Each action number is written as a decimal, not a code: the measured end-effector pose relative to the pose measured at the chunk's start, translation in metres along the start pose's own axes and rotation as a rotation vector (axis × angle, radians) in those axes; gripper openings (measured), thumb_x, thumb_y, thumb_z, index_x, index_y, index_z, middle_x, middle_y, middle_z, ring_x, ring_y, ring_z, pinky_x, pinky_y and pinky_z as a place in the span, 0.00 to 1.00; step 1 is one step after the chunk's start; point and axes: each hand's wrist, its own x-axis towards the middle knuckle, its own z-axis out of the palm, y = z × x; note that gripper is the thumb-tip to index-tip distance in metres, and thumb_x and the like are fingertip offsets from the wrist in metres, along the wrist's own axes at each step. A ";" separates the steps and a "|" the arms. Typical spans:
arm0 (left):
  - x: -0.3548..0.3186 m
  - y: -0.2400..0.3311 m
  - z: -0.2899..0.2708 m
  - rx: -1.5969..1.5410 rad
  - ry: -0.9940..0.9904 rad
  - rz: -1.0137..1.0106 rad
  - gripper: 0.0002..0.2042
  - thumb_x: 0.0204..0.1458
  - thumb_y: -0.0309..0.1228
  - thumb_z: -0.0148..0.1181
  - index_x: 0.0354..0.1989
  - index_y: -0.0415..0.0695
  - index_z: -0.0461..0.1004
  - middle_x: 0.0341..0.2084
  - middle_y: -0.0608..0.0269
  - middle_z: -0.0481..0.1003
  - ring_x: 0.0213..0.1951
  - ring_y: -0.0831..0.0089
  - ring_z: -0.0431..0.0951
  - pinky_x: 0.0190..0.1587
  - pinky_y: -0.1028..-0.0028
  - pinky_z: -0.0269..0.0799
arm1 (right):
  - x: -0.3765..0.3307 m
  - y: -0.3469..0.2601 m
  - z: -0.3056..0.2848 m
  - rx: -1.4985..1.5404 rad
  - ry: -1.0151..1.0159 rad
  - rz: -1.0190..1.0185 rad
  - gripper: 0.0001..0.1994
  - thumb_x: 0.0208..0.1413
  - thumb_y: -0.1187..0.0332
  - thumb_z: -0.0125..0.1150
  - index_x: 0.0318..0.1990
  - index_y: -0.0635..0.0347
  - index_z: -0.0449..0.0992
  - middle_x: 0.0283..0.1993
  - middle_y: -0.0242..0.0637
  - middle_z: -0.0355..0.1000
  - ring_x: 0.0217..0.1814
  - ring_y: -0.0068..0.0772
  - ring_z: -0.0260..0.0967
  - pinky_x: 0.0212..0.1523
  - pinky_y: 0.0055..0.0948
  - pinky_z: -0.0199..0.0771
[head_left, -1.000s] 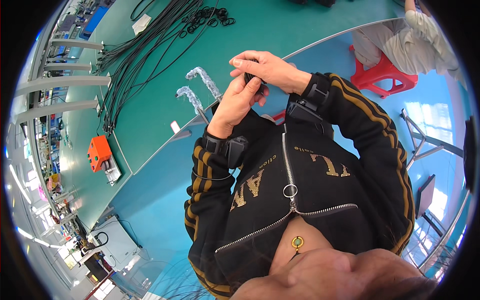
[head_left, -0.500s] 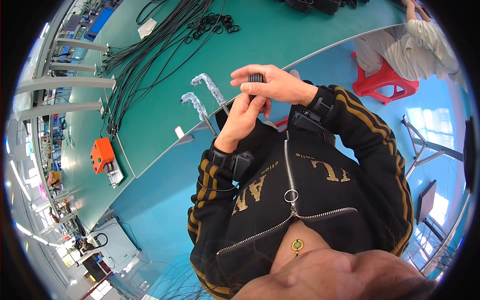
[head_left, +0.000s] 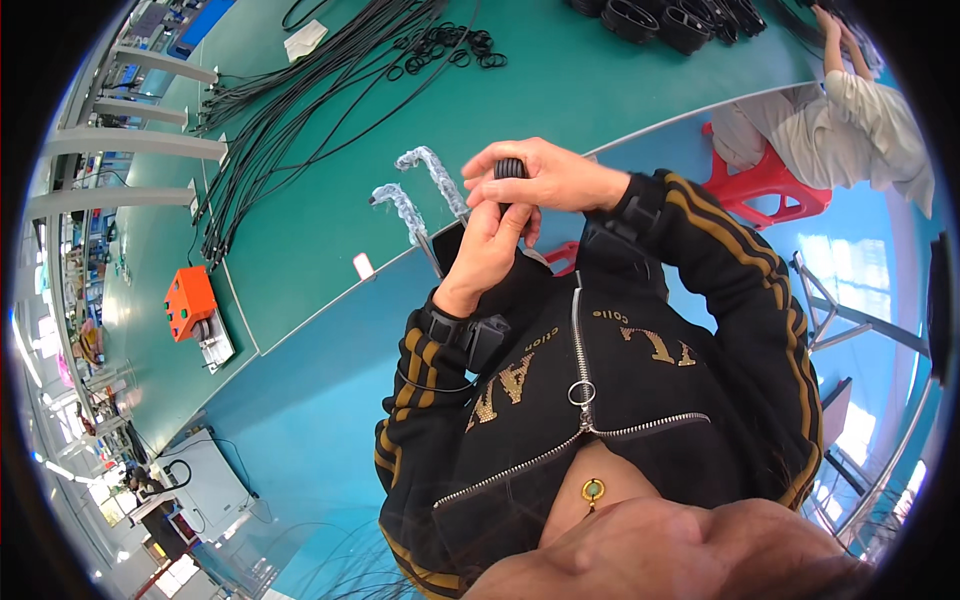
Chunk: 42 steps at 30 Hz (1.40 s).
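A small coil of black cable [head_left: 511,170], wound in close turns, is held between my hands in front of my chest, near the table's edge. My right hand [head_left: 565,178] closes round the coil from the right, its thumb along the near side and its fingers over the far side. From below, my left hand [head_left: 487,252] grips the coil's lower part, its thumb up against it. My fingers hide most of the lower end. Just left of my hands stand two bent metal rods [head_left: 412,212] wrapped in clear film.
Long loose black cables [head_left: 300,120] lie over the green table [head_left: 330,240], with several black rings [head_left: 465,45] beside them. Coiled bundles [head_left: 685,30] sit at the far right. An orange box [head_left: 188,303] is at the left. Another person [head_left: 860,130] sits by a red stool [head_left: 765,190].
The whole view has shifted slightly, showing more of the coiled bundles at the far right. My hands keep nearly the same grip on the cable coil.
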 end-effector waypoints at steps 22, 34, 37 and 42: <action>-0.007 0.018 -0.060 0.212 0.304 0.248 0.12 0.62 0.37 0.46 0.32 0.39 0.66 0.36 0.62 0.66 0.42 0.69 0.71 0.44 0.71 0.70 | 0.073 -0.007 -0.058 -0.226 0.124 0.152 0.10 0.52 0.61 0.61 0.33 0.58 0.78 0.29 0.24 0.70 0.30 0.17 0.63 0.28 0.22 0.62; 0.010 0.016 -0.028 -0.289 0.306 0.098 0.10 0.62 0.36 0.46 0.34 0.41 0.65 0.37 0.62 0.66 0.42 0.66 0.71 0.33 0.72 0.71 | 0.009 0.036 -0.031 0.250 0.030 0.057 0.07 0.54 0.67 0.60 0.36 0.59 0.77 0.27 0.23 0.70 0.22 0.13 0.56 0.21 0.16 0.54; 0.010 0.015 -0.032 -0.601 0.124 0.058 0.12 0.62 0.38 0.46 0.34 0.41 0.65 0.37 0.62 0.66 0.41 0.67 0.71 0.31 0.73 0.71 | 0.000 0.040 -0.029 0.550 -0.022 0.109 0.07 0.55 0.68 0.58 0.38 0.60 0.76 0.28 0.25 0.71 0.19 0.14 0.57 0.19 0.15 0.56; 0.012 0.010 -0.034 -0.619 0.038 0.028 0.13 0.62 0.39 0.46 0.34 0.41 0.65 0.37 0.62 0.66 0.40 0.68 0.71 0.33 0.72 0.72 | -0.020 0.021 -0.013 0.741 -0.257 -0.004 0.12 0.58 0.71 0.52 0.49 0.61 0.73 0.26 0.29 0.71 0.15 0.16 0.60 0.17 0.14 0.60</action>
